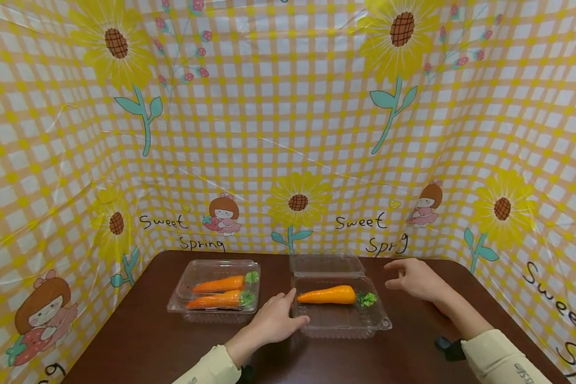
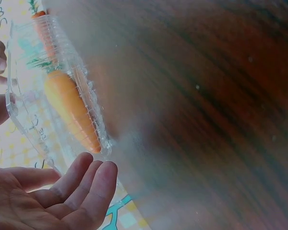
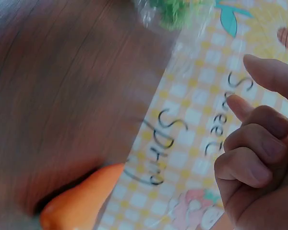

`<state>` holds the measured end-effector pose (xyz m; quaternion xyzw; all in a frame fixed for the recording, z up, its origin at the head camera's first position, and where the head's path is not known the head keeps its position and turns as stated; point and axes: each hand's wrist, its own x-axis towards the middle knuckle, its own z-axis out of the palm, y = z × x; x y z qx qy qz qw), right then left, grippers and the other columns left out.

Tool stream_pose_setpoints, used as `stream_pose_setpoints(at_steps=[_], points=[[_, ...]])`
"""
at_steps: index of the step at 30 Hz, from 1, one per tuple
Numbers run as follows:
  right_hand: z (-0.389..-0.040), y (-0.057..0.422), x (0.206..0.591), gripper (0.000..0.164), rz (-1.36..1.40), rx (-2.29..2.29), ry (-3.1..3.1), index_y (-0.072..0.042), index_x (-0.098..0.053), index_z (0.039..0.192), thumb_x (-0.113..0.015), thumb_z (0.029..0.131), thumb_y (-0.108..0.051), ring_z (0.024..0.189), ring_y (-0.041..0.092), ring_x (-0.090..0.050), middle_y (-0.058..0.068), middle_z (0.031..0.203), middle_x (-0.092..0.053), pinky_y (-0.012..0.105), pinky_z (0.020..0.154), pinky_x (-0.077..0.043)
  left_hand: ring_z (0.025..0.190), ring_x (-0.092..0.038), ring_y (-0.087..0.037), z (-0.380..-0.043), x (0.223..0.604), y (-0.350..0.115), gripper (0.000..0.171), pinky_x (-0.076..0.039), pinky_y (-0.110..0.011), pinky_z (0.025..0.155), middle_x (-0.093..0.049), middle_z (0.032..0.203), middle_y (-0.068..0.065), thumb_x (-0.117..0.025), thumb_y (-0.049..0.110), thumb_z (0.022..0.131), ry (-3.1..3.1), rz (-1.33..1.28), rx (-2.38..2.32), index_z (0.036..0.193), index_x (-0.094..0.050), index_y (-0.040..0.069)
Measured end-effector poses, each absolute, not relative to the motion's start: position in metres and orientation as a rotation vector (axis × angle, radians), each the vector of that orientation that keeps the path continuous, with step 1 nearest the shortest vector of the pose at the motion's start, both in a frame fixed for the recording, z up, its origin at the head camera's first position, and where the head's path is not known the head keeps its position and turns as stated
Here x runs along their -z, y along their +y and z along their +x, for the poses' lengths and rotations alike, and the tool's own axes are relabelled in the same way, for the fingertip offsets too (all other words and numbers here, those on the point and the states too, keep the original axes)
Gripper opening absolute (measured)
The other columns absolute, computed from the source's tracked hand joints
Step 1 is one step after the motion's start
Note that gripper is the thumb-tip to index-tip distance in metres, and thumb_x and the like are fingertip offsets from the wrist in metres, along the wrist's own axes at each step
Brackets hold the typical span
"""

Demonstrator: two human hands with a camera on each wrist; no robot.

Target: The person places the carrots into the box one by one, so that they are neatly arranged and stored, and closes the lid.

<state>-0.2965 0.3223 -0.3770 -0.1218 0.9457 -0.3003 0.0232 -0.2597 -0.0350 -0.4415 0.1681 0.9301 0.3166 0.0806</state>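
A clear plastic box stands with its lid folded open at the back. Inside lies one orange carrot with a green leafy top. My left hand is at the box's left rim, fingers fairly straight; whether they touch it, I cannot tell. To the right of the box, my right hand hovers with loosely curled fingers, holding nothing. Another carrot shows low in the right wrist view, on the dark table; in the head view it is not visible.
A second clear box at left has its lid down over two carrots. The dark brown table ends against a yellow checked cloth on three sides. A small black object sits at my right wrist.
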Motion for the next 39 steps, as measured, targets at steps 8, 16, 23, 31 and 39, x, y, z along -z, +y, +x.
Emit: stream_pose_setpoints(at_steps=[8, 16, 23, 31, 39], points=[[-0.289, 0.357, 0.382, 0.061, -0.284, 0.928, 2.967, 0.004, -0.058, 0.137, -0.070, 0.095, -0.038, 0.114, 0.050, -0.055, 0.033, 0.131, -0.057, 0.053, 0.084, -0.049, 0.141, -0.041, -0.044, -0.260, 0.443, -0.037, 0.083, -0.037, -0.061, 0.110, -0.045, 0.152, -0.023, -0.067, 0.051, 0.094, 2.783, 0.502, -0.949, 0.157, -0.036, 0.006], [-0.289, 0.389, 0.383, 0.072, -0.142, 1.032, 2.888, 0.006, -0.050, 0.144, -0.065, 0.097, -0.046, 0.134, 0.060, -0.035, 0.042, 0.151, -0.030, 0.059, 0.094, -0.048, 0.142, -0.041, -0.043, -0.263, 0.440, -0.037, 0.084, -0.036, -0.060, 0.111, -0.044, 0.153, -0.023, -0.066, 0.051, 0.094, 2.796, 0.516, -0.944, 0.157, -0.035, 0.006], [-0.285, 0.412, 0.396, 0.076, -0.018, 1.065, 2.880, 0.006, -0.049, 0.145, -0.062, 0.097, -0.052, 0.081, 0.031, -0.056, 0.044, 0.135, -0.048, 0.035, 0.057, -0.042, 0.143, -0.040, -0.043, -0.263, 0.442, -0.035, 0.083, -0.036, -0.061, 0.111, -0.043, 0.154, -0.023, -0.066, 0.051, 0.094, 2.787, 0.507, -0.953, 0.157, -0.035, 0.006], [-0.284, 0.439, 0.408, 0.078, 0.050, 0.975, 2.885, 0.006, -0.053, 0.141, -0.059, 0.097, -0.057, 0.118, 0.048, -0.057, 0.037, 0.144, -0.046, 0.044, 0.078, -0.054, 0.143, -0.039, -0.043, -0.259, 0.442, -0.033, 0.083, -0.034, -0.061, 0.112, -0.042, 0.155, -0.023, -0.067, 0.050, 0.093, 2.767, 0.492, -0.971, 0.157, -0.036, 0.006], [-0.285, 0.449, 0.408, 0.077, 0.060, 0.937, 2.844, 0.012, -0.050, 0.141, -0.057, 0.099, -0.052, 0.121, 0.054, -0.053, 0.041, 0.143, -0.043, 0.054, 0.086, -0.052, 0.144, -0.038, -0.043, -0.258, 0.441, -0.034, 0.083, -0.034, -0.062, 0.112, -0.042, 0.155, -0.022, -0.067, 0.049, 0.093, 2.775, 0.482, -0.981, 0.157, -0.036, 0.007]])
